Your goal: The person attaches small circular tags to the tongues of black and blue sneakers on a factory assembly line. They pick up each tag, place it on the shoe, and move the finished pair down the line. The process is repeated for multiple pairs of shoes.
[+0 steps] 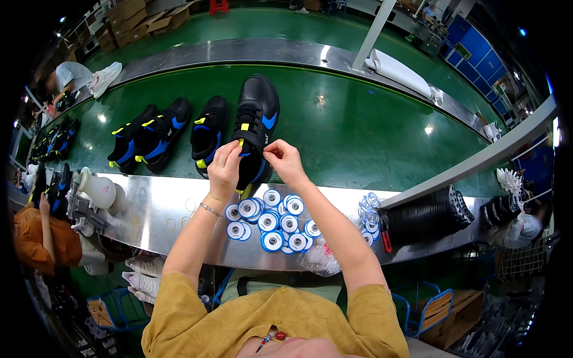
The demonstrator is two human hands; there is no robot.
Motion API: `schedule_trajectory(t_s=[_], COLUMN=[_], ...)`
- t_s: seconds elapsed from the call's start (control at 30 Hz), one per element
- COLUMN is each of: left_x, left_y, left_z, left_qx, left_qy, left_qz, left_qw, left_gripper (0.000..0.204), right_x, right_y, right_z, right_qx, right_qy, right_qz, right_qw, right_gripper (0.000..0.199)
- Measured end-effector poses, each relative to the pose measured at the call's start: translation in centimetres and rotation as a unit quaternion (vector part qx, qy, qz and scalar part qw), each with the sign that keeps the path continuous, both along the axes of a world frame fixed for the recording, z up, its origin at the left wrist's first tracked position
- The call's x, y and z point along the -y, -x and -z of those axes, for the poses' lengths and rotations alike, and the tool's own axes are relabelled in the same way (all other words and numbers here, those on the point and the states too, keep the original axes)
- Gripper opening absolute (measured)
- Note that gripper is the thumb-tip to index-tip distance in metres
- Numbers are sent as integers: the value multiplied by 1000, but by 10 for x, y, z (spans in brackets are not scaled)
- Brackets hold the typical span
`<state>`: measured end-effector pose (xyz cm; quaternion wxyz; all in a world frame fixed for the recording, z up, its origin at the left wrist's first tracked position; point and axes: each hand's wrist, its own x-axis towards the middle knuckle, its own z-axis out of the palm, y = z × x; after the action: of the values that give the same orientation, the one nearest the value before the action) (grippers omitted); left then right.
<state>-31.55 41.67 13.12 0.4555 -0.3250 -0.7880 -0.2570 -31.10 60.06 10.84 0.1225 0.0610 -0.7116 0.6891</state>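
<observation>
- A green conveyor belt (358, 128) curves across the view, edged by a shiny metal surface (161, 218) on the near side.
- On the belt lie four black shoes with blue and yellow trim: the nearest shoe (258, 113), a second shoe (209, 128), and two more shoes (149, 134) to the left.
- On the metal surface lie a cluster of blue-and-white tape rolls (271, 222), a white bottle (98, 188), and black shoe soles (427, 213) stacked at right.

Heel end of the black shoe (256, 119) hidden behind both hands. Fingertips of the left hand (224, 170) and right hand (285, 161) pinched on something too small to tell. Far-left shoes (51, 143) blurred, cut by the dark rim.
</observation>
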Motion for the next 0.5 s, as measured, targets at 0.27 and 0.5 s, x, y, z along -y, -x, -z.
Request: schedule_trajectory(t_s=[0.27, 0.5], left_x=[-9, -5], left_y=[22, 38], left_z=[-5, 3], left_qx=[23, 255], left_qy=[4, -122], left_qz=[-24, 3], left_qw=[999, 959], left_gripper=[26, 39], right_x=[0, -97], right_y=[1, -71], right_z=[9, -47], right_qx=[-11, 40], right_qy=[-74, -109], right_qz=[72, 74], right_qw=[995, 991], right_gripper=[11, 10])
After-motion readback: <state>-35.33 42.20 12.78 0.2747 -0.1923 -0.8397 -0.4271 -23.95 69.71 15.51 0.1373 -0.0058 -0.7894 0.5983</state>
